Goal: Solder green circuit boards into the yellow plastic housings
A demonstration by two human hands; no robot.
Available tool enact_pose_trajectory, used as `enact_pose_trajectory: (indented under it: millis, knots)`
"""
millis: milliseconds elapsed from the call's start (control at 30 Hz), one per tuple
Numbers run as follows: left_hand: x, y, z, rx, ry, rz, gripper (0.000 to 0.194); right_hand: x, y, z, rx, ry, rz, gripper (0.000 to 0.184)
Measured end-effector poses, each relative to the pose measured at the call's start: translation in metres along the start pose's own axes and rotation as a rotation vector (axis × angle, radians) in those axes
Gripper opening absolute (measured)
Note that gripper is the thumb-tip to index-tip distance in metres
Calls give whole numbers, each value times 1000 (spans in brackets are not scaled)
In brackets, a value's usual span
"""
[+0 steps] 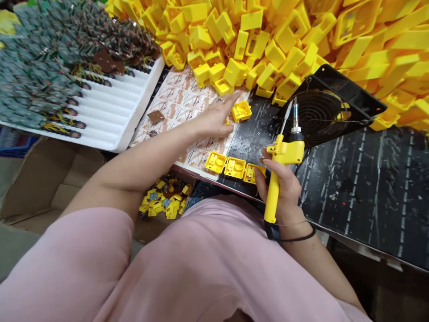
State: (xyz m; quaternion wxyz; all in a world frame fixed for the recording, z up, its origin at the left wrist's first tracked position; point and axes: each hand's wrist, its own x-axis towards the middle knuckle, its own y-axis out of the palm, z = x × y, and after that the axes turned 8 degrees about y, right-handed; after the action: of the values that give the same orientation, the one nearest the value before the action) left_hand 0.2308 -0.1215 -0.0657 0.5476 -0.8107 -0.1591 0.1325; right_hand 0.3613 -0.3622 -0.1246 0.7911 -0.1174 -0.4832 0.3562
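My right hand [284, 183] is wrapped round the handle of a yellow soldering gun [290, 152], whose metal tip points up and away from me. Its thumb reaches the last of three open yellow cases [234, 167] lined up along the table's near edge. My left hand [217, 117] stretches over the patterned sheet, thumb apart from the fingers. Close to its fingertips lies another open yellow case [241, 111]. A bit of yellow shows between thumb and fingers; whether they touch it is hidden.
Yellow cases [234, 69] are heaped across the back. A black fan [321, 105] leans at the right. On the left, a white foam tray [117, 120] bears wired circuit boards. A brown square plate [156, 116] lies on the sheet. Below the edge sits a box of yellow parts [170, 208].
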Motion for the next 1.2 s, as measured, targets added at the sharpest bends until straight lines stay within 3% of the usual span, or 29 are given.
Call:
enact_pose_trajectory:
  millis: [67, 167, 267, 367, 433, 500, 633, 733, 833, 933, 1033, 1200]
  knots:
    - [12, 9, -7, 37, -43, -69, 82, 1, -1, 0, 9, -1, 2, 45]
    - [17, 16, -18, 114, -88, -69, 68, 3, -5, 2, 27, 12, 31, 50]
    - [9, 21, -32, 84, 63, -20, 56, 4, -9, 4, 67, 26, 35, 55]
    - [1, 23, -47, -31, 295, 45, 57, 3, -10, 5, 90, 37, 20, 58]
    - [1, 20, -49, -103, 364, 41, 55, 2, -11, 6, 88, 35, 12, 59]
    - [6, 11, -37, -99, 274, -37, 44, 1, -11, 6, 77, 30, 2, 60]
    - [27, -13, 23, 97, -150, -362, 36, 2, -12, 7, 49, 9, -14, 58]
    - [42, -25, 64, 174, -312, -447, 36, 7, -11, 8, 44, -24, -3, 52]
    - [48, -31, 73, 223, -341, -370, 39, 10, -9, 7, 49, -31, 2, 48]
    - [36, -39, 57, 240, -371, -279, 42, 9, -9, 7, 48, -16, -3, 50]
    - [5, -45, 30, 287, -293, -199, 37, 7, -11, 8, 48, -7, 5, 51]
    - [-58, -35, 0, 201, -132, 158, 44, 6, -12, 8, 51, -13, 19, 53]
